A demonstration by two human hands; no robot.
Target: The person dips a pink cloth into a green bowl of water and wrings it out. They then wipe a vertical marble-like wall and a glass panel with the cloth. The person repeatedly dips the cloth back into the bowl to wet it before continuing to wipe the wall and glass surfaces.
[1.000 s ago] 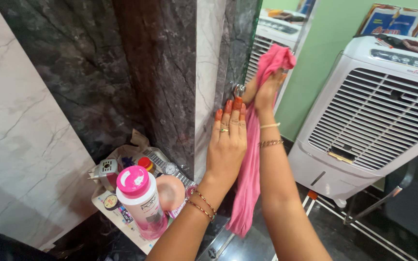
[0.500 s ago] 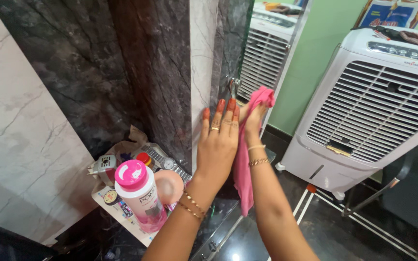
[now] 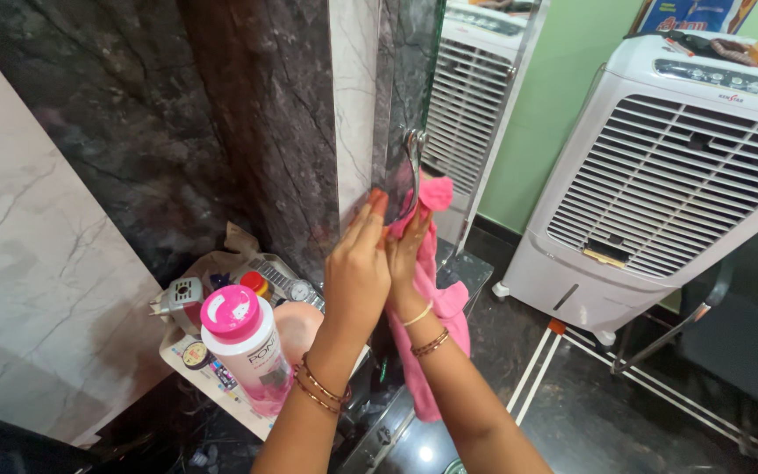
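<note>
The right hand (image 3: 410,250) was clamped on a pink cloth (image 3: 432,298) pressed against the mirror panel's edge (image 3: 401,132). The left hand (image 3: 357,268) lay flat, fingers together, on the marble pillar (image 3: 353,105) beside it. Below the left wrist stood a pink-capped bottle (image 3: 243,347) holding pink liquid. An air cooler (image 3: 677,175) stood well right.

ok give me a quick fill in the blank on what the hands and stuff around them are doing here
1. The right hand presses a ____ cloth against the mirror's edge.
2. The left hand rests on the ____ wall panel.
3. The bottle by the left wrist has a ____ cap.
4. The air cooler stands against a ____ wall.

Missing words: pink; marble; pink; green
</note>
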